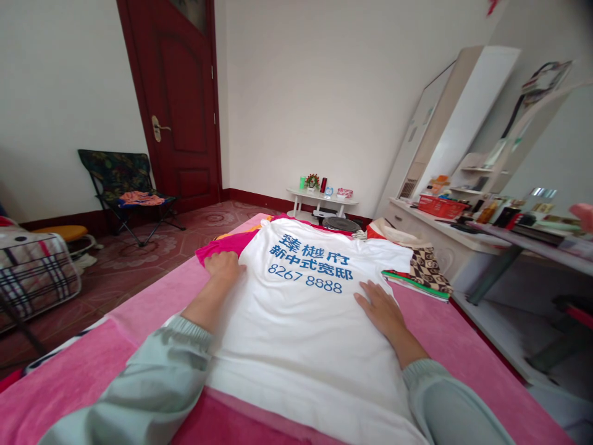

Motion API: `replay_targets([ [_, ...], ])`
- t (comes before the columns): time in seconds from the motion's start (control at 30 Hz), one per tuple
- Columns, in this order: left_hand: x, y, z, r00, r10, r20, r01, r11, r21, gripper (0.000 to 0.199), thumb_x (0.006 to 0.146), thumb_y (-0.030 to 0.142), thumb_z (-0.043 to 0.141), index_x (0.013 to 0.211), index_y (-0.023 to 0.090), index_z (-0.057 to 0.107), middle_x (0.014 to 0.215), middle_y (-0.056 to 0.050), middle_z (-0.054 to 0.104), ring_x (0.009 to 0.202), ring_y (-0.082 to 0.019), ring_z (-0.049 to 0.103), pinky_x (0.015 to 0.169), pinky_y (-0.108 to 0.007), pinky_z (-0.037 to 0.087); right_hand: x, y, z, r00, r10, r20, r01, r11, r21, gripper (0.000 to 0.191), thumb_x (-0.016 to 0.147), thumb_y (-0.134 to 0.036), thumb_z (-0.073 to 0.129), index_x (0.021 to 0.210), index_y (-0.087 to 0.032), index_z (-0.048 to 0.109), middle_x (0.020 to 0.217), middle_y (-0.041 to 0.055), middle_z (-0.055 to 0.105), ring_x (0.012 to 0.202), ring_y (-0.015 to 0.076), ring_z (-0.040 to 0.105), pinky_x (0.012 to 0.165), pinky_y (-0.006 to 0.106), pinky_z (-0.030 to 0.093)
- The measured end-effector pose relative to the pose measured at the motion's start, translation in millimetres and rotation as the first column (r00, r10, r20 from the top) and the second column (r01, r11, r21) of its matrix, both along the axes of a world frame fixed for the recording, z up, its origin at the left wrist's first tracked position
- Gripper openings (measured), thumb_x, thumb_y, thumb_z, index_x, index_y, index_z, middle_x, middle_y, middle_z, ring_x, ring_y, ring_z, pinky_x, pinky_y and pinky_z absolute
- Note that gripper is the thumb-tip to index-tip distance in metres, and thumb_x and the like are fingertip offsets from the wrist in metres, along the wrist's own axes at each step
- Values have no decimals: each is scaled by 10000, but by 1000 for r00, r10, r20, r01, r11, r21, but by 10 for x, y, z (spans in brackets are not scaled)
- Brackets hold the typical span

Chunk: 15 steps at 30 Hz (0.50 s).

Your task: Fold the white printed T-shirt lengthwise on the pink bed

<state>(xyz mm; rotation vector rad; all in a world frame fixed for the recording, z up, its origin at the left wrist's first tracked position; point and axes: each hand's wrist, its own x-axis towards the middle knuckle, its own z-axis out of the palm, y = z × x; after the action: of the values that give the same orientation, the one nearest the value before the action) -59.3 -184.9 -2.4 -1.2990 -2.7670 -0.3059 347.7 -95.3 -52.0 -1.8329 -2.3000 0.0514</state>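
While the white T-shirt [301, 321] lies spread flat, printed side up, on the pink bed [83, 364], both hands rest on it with fingers extended and palms down, neither grip closed around anything. The left hand [225, 264] presses at the shirt's left shoulder edge, just where the white cloth meets a magenta garment [222, 246] lying underneath; the right hand [380, 307] lies flat on the shirt's right side, below the sleeve. Blue printed characters and a row of digits [309, 262] sit between the two hands, toward the collar end. Both forearms wear pale green sleeves [152, 383] pushed up to the wrist.

Handling (a judgement from appearance): the shirt is thin knit cloth, light and limp, so it is likely to sag and crease when lifted at a single point and to slide readily over the smooth bedcover. It carries no fragile part. The shoulder seams and the side edges look the sensible places to pinch it, one per hand, to keep the panel taut.

Beyond the shirt's right sleeve lie a brown checked item [428, 269] and a thin green-edged book [412, 284]. A cluttered white desk [445, 232] stands along the right wall; a folding chair [123, 185] and a dark red door [178, 99] occupy the far left.
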Motion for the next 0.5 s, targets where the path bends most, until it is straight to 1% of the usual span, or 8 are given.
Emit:
replay_targets([
  [0.07,-14,-23,46,999,2,50,1,999,-46,462,719,422,619,1064,117,656,1122,-206,640,1038,-368,587,824,-446,450,-8,-16,12,1000,-2,-4,2,1000,3,559,927,-537,309,1411,-270,394,1532,27,278,1410,218,228,1133,424,211],
  [0.13,-66,-69,75,995,-25,92,33,997,-77,450,680,451,641,1020,158,665,1123,-173,649,1005,-347,611,772,-407,477,-14,-31,22,1000,-2,-8,2,1000,6,557,929,-531,308,1412,-267,393,1530,29,284,1409,218,230,1132,423,210],
  [0.2,-160,-144,75,984,-119,136,132,987,-88,461,625,507,657,950,180,672,1092,-142,666,979,-326,623,756,-367,482,-19,-43,28,1000,1,-10,-1,1000,5,561,930,-533,303,1413,-261,393,1530,31,283,1409,218,228,1133,423,203],
  [0.23,-219,-192,66,965,-189,179,208,974,-90,464,598,522,664,915,184,675,1059,-125,680,964,-312,630,752,-340,482,-20,-47,30,1000,-1,-11,1,1000,3,564,930,-534,300,1414,-259,392,1531,31,281,1410,218,225,1134,422,198],
  [0.3,-344,-304,48,885,-330,328,374,924,-80,444,566,511,672,868,185,684,979,-84,708,936,-282,641,738,-284,481,-23,-48,31,1000,-7,-13,7,1000,-6,569,929,-537,297,1418,-258,385,1534,33,274,1410,220,222,1133,423,195],
  [0.37,-444,-421,75,777,-391,494,472,880,-47,413,544,466,683,849,188,695,911,-40,724,910,-258,650,714,-244,484,-26,-43,27,1000,-11,-15,11,1000,-13,574,928,-537,295,1420,-256,381,1535,35,271,1410,223,222,1130,426,198],
  [0.43,-472,-515,192,695,-403,596,497,868,7,414,537,441,687,861,185,696,885,-21,727,886,-251,657,692,-237,492,-28,-33,19,1000,-8,-16,7,1000,-8,576,927,-538,291,1418,-251,383,1535,37,271,1409,228,220,1126,430,200],
  [0.5,-389,-561,400,636,-439,634,509,857,83,421,561,437,677,893,178,686,891,-19,724,869,-249,661,689,-248,499,-30,-25,9,1000,0,-14,0,1000,2,579,927,-540,288,1418,-247,384,1535,39,271,1410,234,217,1125,438,199],
])
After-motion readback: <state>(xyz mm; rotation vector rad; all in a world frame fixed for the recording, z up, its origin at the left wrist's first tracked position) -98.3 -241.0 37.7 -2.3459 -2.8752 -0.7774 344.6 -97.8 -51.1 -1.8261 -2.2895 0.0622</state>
